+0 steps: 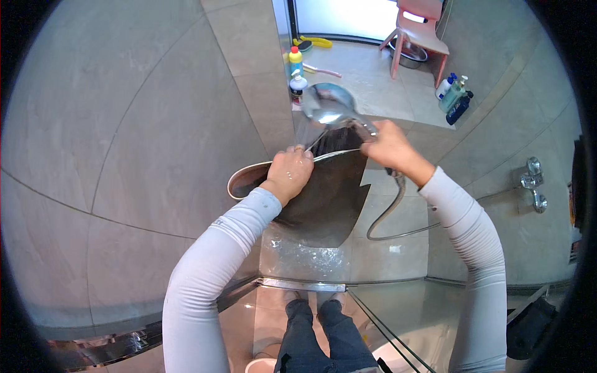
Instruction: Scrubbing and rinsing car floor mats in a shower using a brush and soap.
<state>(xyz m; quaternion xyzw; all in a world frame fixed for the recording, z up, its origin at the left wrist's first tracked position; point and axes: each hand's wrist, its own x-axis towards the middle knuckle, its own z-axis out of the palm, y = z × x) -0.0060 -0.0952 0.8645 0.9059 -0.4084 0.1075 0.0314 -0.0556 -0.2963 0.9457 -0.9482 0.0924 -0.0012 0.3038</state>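
My left hand (289, 172) grips the pale rim of a dark, flexible mat or sheet (322, 200), which hangs bent over the wet shower floor (303, 263). Its left end curls into a loop. In my right hand (389, 144) is the handle of a chrome shower head (329, 105), held above the far side of the sheet. Water sprays down from it, close to my left fingers. A metal hose (396, 205) curves from the handle towards the wall mixer. What the sheet is exactly, I cannot tell.
A pink chair (422, 28) stands over a metal basin (410, 53) on the raised ledge. Pump bottles (452, 95) are at its right edge, a yellow bottle (295, 60) and brushes (322, 70) at its left. The chrome mixer (532, 179) is on the right wall; a metal threshold (303, 285) lies before my feet.
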